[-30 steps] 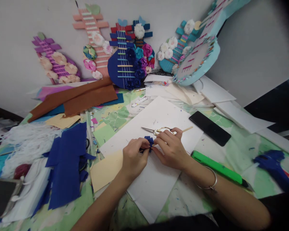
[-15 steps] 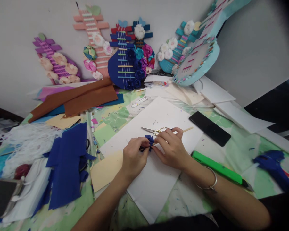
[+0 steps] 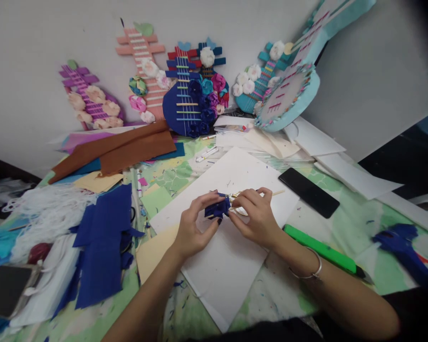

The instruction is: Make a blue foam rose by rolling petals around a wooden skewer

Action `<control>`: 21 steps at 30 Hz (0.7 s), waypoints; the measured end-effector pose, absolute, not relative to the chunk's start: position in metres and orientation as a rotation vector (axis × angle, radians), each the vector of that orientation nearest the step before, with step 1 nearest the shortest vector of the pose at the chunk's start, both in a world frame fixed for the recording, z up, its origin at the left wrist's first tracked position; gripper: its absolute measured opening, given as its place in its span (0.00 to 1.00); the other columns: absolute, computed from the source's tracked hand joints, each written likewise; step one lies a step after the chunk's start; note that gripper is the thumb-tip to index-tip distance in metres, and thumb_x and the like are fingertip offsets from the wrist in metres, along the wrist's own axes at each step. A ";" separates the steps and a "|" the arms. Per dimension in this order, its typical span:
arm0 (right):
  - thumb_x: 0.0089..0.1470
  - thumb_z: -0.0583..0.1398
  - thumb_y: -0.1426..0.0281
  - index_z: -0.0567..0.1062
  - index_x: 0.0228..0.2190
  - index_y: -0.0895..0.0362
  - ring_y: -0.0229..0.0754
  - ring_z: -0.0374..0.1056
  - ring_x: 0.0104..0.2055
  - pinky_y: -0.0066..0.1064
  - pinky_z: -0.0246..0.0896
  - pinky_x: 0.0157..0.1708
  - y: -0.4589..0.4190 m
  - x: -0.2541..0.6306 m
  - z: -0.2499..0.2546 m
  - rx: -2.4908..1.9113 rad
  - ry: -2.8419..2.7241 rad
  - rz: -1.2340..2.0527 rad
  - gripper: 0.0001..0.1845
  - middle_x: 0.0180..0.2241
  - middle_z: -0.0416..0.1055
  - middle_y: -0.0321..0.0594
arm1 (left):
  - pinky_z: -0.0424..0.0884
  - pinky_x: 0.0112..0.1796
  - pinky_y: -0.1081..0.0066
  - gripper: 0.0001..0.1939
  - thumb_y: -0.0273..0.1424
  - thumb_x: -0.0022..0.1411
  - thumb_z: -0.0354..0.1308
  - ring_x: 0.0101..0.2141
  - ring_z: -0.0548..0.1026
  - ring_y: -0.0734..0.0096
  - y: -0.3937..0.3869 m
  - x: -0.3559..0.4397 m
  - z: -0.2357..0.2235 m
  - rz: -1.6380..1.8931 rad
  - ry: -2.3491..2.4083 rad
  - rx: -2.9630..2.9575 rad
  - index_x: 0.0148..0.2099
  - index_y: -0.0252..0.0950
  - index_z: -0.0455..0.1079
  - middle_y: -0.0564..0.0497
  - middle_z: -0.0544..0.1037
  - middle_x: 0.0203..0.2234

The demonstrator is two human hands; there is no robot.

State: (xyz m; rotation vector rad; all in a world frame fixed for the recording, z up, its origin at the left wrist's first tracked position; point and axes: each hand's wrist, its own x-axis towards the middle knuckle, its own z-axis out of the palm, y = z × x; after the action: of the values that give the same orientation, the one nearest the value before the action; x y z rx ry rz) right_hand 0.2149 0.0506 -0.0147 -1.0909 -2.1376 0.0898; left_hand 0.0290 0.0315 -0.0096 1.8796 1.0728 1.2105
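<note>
A small gathered piece of dark blue crepe paper [image 3: 216, 207] sits between the fingers and thumb of my left hand [image 3: 196, 225], above a white sheet [image 3: 221, 280]. My right hand [image 3: 255, 216] pinches a thin wooden stick [image 3: 278, 193] beside the paper. One end of the stick sticks out past my right knuckles; a pale tip shows at the paper's left side. Gold-handled scissors [image 3: 238, 194] lie on the sheet behind my right fingers, their blades mostly hidden by the blue paper and my hand.
Dark blue crepe sheets [image 3: 103, 247] and white cord [image 3: 39, 209] lie at the left. A black phone [image 3: 309, 192], a green cutter [image 3: 321, 249] and a blue glue gun [image 3: 401, 242] are at the right. Decorated paper guitars [image 3: 181, 104] lean on the wall behind.
My left fingers have spread wider around the blue crepe paper, which now shows more fully and covers the scissor blades. My right hand keeps its pinch. The view has tilted slightly.
</note>
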 end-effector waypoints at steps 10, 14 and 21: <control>0.56 0.56 0.66 0.71 0.31 0.58 0.40 0.63 0.36 0.37 0.43 0.43 0.053 0.217 -0.018 -1.010 -2.209 0.096 0.08 0.31 0.70 0.40 | 0.72 0.38 0.68 0.10 0.32 0.53 0.61 0.36 0.76 0.66 0.041 0.031 -0.013 1.188 1.232 1.254 0.38 0.34 0.70 0.48 0.79 0.32; 0.58 0.56 0.68 0.71 0.30 0.58 0.38 0.64 0.35 0.35 0.45 0.41 0.055 0.215 -0.021 -0.984 -2.243 0.085 0.08 0.30 0.70 0.39 | 0.71 0.32 0.72 0.13 0.31 0.48 0.65 0.32 0.76 0.68 0.043 0.031 -0.012 1.140 1.217 1.094 0.36 0.33 0.70 0.50 0.78 0.28; 0.58 0.56 0.69 0.73 0.30 0.57 0.35 0.64 0.32 0.34 0.46 0.39 0.071 0.228 -0.017 -0.953 -2.286 0.115 0.08 0.30 0.71 0.37 | 0.69 0.27 0.73 0.14 0.30 0.46 0.65 0.27 0.75 0.70 0.046 0.026 -0.013 1.154 1.195 1.006 0.37 0.33 0.69 0.51 0.76 0.25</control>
State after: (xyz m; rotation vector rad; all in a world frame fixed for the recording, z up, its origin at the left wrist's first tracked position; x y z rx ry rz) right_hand 0.2278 0.0710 -0.0168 -0.9531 -2.2856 0.1152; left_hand 0.0257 0.0464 -0.0128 1.0061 1.1955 1.1538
